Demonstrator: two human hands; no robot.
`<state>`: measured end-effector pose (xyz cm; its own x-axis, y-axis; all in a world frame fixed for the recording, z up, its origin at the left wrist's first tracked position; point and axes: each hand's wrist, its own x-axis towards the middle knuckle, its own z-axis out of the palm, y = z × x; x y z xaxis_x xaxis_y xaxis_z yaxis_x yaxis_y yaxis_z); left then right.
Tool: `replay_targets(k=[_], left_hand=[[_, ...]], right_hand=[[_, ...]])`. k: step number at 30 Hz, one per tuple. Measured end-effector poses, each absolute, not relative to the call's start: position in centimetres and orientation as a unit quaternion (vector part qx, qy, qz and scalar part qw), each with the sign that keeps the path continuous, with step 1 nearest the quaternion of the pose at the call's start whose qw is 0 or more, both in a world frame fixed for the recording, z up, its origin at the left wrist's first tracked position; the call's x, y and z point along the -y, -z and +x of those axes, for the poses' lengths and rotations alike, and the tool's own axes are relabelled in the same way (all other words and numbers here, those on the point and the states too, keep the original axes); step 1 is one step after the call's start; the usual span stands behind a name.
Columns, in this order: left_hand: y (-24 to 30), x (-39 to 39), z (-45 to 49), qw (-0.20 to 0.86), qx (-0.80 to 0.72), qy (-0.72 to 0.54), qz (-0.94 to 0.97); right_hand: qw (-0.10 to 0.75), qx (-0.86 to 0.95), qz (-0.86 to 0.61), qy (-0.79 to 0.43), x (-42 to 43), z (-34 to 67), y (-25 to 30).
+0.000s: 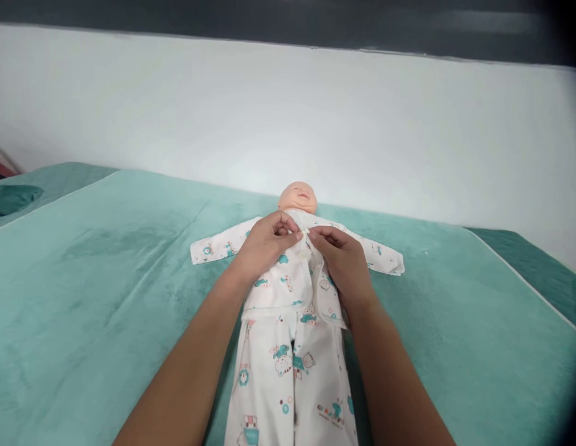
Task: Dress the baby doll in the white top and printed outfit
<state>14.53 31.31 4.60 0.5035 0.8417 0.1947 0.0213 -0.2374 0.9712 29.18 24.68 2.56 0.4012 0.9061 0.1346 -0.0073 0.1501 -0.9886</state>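
Observation:
A baby doll [298,197] lies face up in a white printed jacket [288,282] and matching trousers [288,378]. My left hand [272,243] pinches the jacket's front edge near the upper chest. Opposite it, my right hand [340,257] pinches the other front edge, and the fingertips of both hands almost meet. A small pale fastening, perhaps a tie, shows between them; its exact kind is hard to make out. Below the hands the jacket fronts hang apart. Both sleeves stretch out sideways, with no doll hands visible at the cuffs.
A green plush cover [130,297] spreads under the doll, with darker green edging at both sides. Behind the doll's head rises a white wall [288,118] with a dark band along the top. A dark green bundle [13,199] lies at the far left.

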Motion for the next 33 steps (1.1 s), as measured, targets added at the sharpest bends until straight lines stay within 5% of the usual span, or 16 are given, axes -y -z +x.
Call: replay_targets(k=[22,33], left_hand=[[-4.4,-31.2,14.7,0.468,-0.329,-0.377,0.728],[-4.8,-30.8,15.0,0.435,-0.361,-0.375,0.735]], right_hand=[[0.583,0.451,-0.523,-0.428,-24.1,30.3,-2.7],[0.560,0.475,-0.572,-0.366,-24.2,30.0,-2.8]])
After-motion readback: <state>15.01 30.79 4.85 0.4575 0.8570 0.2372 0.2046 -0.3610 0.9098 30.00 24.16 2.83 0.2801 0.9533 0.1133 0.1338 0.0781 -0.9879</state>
